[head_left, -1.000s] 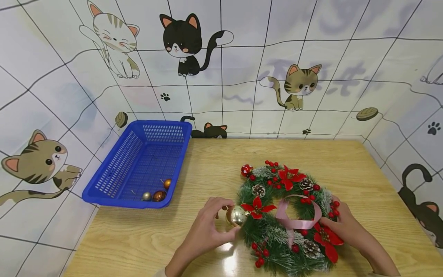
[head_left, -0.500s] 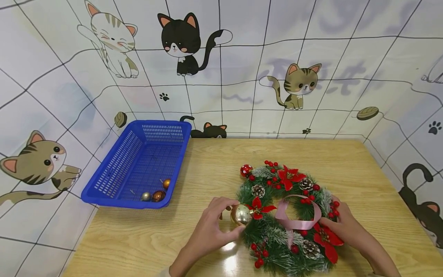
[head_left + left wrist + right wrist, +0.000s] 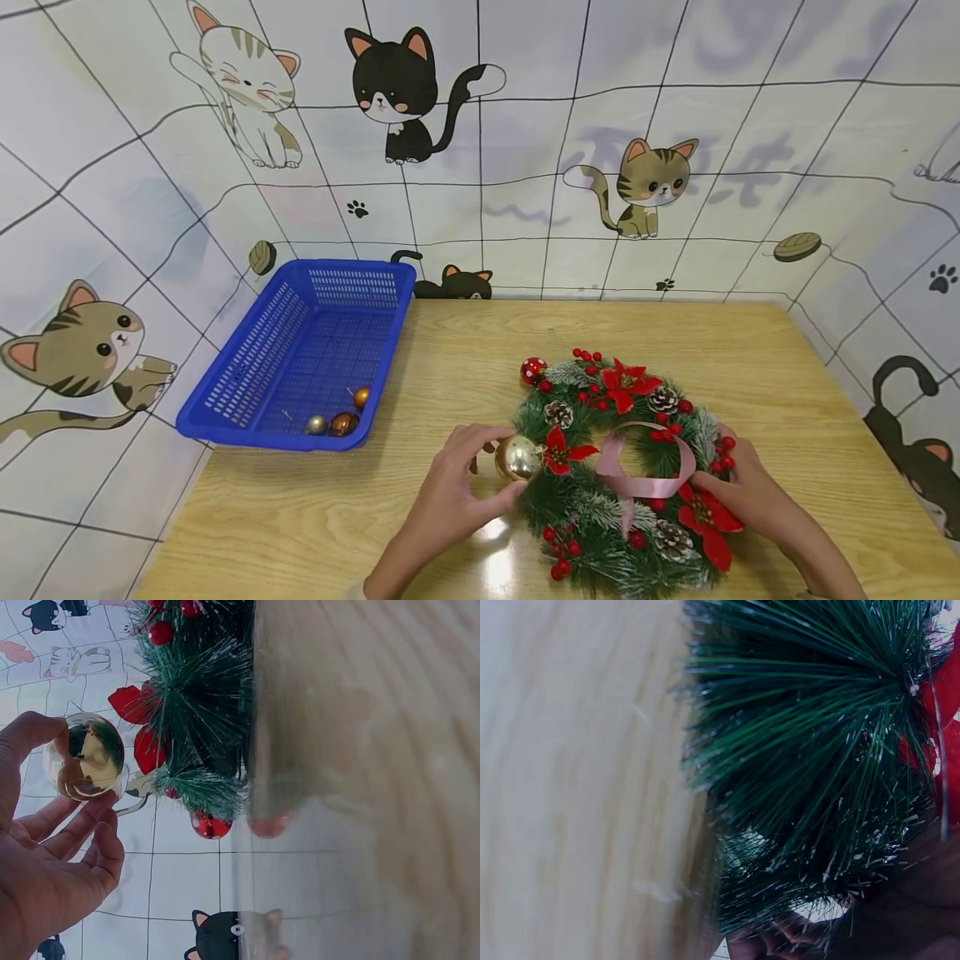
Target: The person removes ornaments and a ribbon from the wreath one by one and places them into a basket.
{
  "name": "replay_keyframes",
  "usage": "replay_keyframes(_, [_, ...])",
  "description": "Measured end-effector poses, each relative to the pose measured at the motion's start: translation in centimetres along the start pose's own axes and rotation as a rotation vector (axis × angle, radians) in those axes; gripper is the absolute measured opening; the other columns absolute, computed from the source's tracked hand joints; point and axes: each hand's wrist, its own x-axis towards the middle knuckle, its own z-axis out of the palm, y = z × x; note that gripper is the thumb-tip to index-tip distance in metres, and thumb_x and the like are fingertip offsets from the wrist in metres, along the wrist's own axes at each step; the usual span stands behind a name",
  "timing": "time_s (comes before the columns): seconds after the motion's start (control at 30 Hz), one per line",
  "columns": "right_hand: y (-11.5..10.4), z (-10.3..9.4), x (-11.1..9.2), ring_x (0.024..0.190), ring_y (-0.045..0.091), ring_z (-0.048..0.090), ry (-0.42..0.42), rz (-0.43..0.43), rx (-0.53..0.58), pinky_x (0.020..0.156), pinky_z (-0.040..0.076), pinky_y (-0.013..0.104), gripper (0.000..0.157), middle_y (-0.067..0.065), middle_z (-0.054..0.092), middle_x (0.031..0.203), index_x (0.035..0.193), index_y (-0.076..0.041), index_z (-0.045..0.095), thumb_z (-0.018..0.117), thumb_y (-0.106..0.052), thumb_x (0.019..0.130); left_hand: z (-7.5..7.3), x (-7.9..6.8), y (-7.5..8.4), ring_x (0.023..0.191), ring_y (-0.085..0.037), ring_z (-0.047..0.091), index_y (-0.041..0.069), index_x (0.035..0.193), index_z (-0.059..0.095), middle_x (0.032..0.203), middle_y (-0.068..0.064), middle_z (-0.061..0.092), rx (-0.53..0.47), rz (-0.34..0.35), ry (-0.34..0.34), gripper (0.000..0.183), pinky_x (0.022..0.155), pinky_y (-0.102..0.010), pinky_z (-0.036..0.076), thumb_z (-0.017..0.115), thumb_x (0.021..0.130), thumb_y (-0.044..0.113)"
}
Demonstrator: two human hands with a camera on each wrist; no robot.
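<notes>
my left hand [image 3: 459,477] pinches a gold ball [image 3: 517,458] beside the wreath [image 3: 573,500]. my right hand [image 3: 752,492] grips the wreath's opposite side.

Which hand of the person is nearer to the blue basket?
Left. The left hand, holding the gold ball, is to the right of the blue basket; the right hand is farther right, gripping the right side of the wreath.
</notes>
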Motion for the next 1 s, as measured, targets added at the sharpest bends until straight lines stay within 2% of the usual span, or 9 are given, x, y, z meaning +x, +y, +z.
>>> replay_keyframes(0.03, [0.0,0.0,0.0,0.139,0.058,0.034,0.000,-0.001,0.001,0.099,0.048,0.054,0.076,0.041,0.037,0.156,0.161,0.016,0.026,0.071,-0.005,0.104,-0.1,0.0,0.0,0.102,-0.014,0.059,0.017,0.140,0.070,0.127,0.012,0.070,0.003,0.001,0.005,0.060,0.073,-0.039,0.055,0.094,0.085,0.021])
replay_keyframes(0.13, [-0.3,-0.4,0.1,0.144,0.068,0.019,-0.044,0.082,0.037,0.100,0.039,0.077,0.085,0.048,0.018,0.160,0.165,0.017,0.012,0.068,-0.011,0.107,-0.4,0.0,0.0,0.100,-0.011,0.057,0.018,0.140,0.070,0.126,0.012,0.069,0.010,0.005,0.017,0.060,0.073,-0.039,0.055,0.094,0.085,0.021])
replay_keyframes(0.27, [-0.6,-0.9,0.1,0.143,0.074,0.008,-0.103,0.191,0.048,0.102,0.031,0.084,0.091,0.053,0.004,0.158,0.165,0.017,-0.003,0.062,-0.020,0.112,-0.9,0.0,0.1,0.099,-0.011,0.056,0.020,0.141,0.070,0.125,0.013,0.068,0.014,0.000,0.029,0.063,0.074,-0.036,0.054,0.095,0.084,0.018])
replay_keyframes(0.43, [-0.6,-1.1,0.1,0.141,0.069,0.015,-0.112,0.192,0.043,0.101,0.034,0.081,0.086,0.049,0.013,0.152,0.165,0.017,0.003,0.061,-0.020,0.113,-1.4,0.0,0.2,0.103,-0.014,0.059,0.022,0.141,0.069,0.126,0.014,0.068,0.016,-0.008,0.038,0.064,0.076,-0.030,0.052,0.096,0.083,0.019])
replay_keyframes(0.63, [-0.1,-1.2,0.2,0.139,0.068,0.017,-0.093,0.144,0.037,0.100,0.033,0.082,0.086,0.048,0.014,0.152,0.166,0.016,0.007,0.064,-0.017,0.110,-1.8,0.0,0.0,0.103,-0.019,0.061,0.020,0.141,0.069,0.127,0.014,0.068,0.011,-0.007,0.047,0.062,0.076,-0.034,0.053,0.094,0.085,0.019])
replay_keyframes(0.8, [0.2,-1.3,0.2,0.136,0.069,0.019,-0.077,0.143,-0.037,0.096,0.036,0.082,0.091,0.052,0.014,0.150,0.163,0.020,0.001,0.065,-0.018,0.109,-2.2,-0.1,0.0,0.101,-0.015,0.059,0.021,0.140,0.070,0.126,0.014,0.068,0.014,-0.006,0.067,0.060,0.076,-0.033,0.052,0.093,0.085,0.019])
replay_keyframes(1.0, [0.3,-1.0,0.3,0.133,0.069,0.025,0.005,0.123,-0.072,0.092,0.041,0.080,0.094,0.052,0.015,0.151,0.160,0.021,0.003,0.069,-0.018,0.105,-2.7,-0.2,0.0,0.098,-0.011,0.057,0.019,0.142,0.070,0.124,0.014,0.068,0.028,-0.007,0.085,0.061,0.075,-0.031,0.052,0.094,0.085,0.019])
